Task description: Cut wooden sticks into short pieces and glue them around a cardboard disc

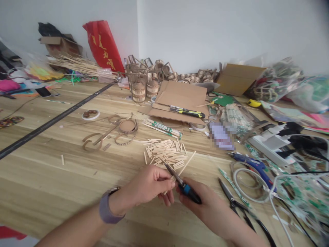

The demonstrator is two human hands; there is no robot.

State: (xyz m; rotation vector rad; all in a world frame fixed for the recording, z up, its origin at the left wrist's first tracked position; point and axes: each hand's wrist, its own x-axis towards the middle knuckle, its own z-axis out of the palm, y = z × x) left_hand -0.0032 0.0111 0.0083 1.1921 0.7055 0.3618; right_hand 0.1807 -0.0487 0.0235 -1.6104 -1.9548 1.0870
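Note:
My left hand pinches a thin wooden stick, whose longer end slants up to the right over the table. My right hand is closed around the black-and-blue handle of a narrow-jawed hand tool that looks like pliers. Its grey jaws lie across the stick beside my left fingertips; whether they are closed on it I cannot tell. Just beyond both hands lies a loose pile of short cut sticks. Behind the pile are chopsticks in printed wrappers.
Black scissors, a blue glue gun and white cables lie on the right, near a power strip. Cardboard sheets carry utility knives. Small stick-built buckets stand behind. A long dark bar crosses the left.

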